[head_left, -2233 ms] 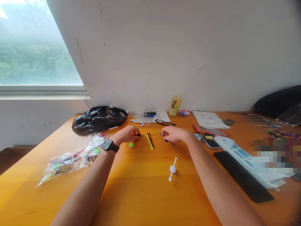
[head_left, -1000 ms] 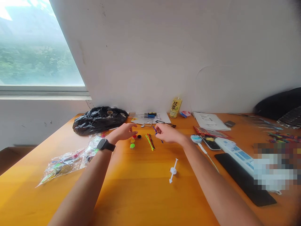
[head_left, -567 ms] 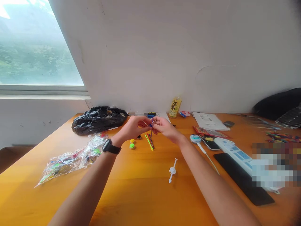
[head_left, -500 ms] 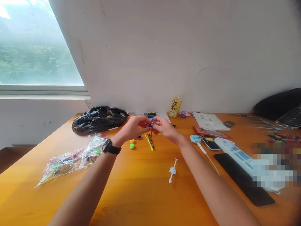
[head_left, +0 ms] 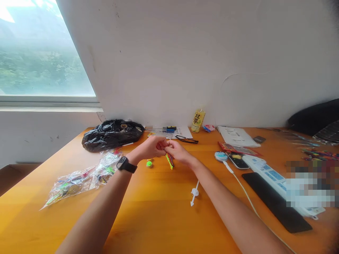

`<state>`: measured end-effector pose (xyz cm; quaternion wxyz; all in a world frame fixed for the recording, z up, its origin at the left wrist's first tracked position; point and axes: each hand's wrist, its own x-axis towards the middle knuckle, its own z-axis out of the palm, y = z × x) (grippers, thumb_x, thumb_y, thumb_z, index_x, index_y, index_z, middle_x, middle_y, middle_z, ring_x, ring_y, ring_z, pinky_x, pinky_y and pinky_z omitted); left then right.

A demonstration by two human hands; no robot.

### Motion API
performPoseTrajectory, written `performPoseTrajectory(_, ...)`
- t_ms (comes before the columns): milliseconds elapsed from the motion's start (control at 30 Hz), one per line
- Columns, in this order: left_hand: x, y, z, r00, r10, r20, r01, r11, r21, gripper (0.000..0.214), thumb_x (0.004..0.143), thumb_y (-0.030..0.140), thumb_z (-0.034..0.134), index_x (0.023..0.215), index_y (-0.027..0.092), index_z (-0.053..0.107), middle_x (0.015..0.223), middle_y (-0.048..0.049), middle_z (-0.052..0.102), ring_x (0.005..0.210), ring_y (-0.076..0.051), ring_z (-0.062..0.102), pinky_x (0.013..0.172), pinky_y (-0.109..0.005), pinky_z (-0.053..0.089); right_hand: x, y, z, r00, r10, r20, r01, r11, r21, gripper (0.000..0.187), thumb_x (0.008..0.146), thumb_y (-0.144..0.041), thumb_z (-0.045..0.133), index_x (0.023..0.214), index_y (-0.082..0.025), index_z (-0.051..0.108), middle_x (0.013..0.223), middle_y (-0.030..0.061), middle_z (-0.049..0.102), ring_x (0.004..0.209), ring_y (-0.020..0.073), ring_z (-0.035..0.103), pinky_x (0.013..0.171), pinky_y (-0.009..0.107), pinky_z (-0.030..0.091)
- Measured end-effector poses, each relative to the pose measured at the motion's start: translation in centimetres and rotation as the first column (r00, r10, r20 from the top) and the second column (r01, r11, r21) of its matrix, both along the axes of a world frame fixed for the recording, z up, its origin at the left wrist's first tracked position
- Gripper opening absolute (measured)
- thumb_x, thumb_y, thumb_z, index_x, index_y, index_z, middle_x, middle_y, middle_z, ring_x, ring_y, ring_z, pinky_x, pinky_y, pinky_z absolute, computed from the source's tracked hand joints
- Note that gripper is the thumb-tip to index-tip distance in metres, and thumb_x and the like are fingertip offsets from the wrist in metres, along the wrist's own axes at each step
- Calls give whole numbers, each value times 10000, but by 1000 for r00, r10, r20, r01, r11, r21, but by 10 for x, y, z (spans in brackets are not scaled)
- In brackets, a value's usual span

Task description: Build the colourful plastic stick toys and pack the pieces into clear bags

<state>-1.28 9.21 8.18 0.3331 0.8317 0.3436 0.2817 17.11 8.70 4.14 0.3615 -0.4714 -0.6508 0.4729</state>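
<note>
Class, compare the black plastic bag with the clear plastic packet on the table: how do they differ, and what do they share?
The black plastic bag is opaque; the clear plastic packet is see-through, showing small colourful pieces. The black plastic bag is bunched into a mound by the wall; the clear plastic packet lies flat, nearer the camera. Both are crinkled plastic on the orange table.

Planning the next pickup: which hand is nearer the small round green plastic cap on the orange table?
Left. The left hand is just beyond the small round green plastic cap; the right hand is farther off, to its right.
</note>
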Motion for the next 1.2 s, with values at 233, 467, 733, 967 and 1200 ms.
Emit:
performPoseTrajectory(233, -8, 1, 1, 988, 5, -156, -3, 1000, 13, 107, 727, 200, 721, 792, 180, 638, 691, 29, 656, 616, -116, 587, 536, -196, 390, 9, 6, -12, 979, -60, 194, 72, 996, -53, 171, 857, -364, 596, 817, -207, 539, 667, -11, 596, 558, 128, 512, 534, 240, 364)
performPoseTrajectory(467, -9, -1, 2, 926, -114, -360, 68, 988, -136, 86, 719, 260, 795, 748, 183, 768, 686, -4, 719, 615, -142, 634, 532, -219, 396, 41, -2, 25, 841, -12, 541, 12, 1000, 4, 270, 728, -365, 804, 892, -196, 670, 907, 50, 714, 783, 188, 612, 642, 258, 386)
performPoseTrajectory(733, -20, 13, -12, 895, -43, -444, 21, 998, -54, 145, 604, 211, 838, 736, 195, 782, 712, 6, 712, 642, -141, 617, 548, -219, 381, 52, -28, 65, 307, 634, 709, -301, 772, -560, 527, 336, -351, 994, 794, -224, 766, 784, -6, 743, 730, 209, 692, 608, 255, 443)
performPoseTrajectory(967, -26, 21, -24, 929, -38, -369, 35, 999, -14, 126, 574, 193, 812, 697, 219, 802, 662, 5, 710, 610, -146, 616, 558, -215, 403, 42, -26, 43, 412, 597, 688, -122, 785, -608, 452, 242, -183, 973, 589, -185, 684, 549, 4, 663, 524, 219, 670, 514, 282, 474)
performPoseTrajectory(1200, -24, 20, -21, 907, 1, -422, 15, 999, 34, 152, 629, 182, 793, 778, 207, 808, 758, -17, 733, 672, -164, 632, 625, -233, 434, 58, -26, 62, 414, 586, 697, -171, 802, -572, 439, 352, -364, 981, 650, -186, 713, 594, 27, 697, 576, 210, 671, 517, 266, 477)
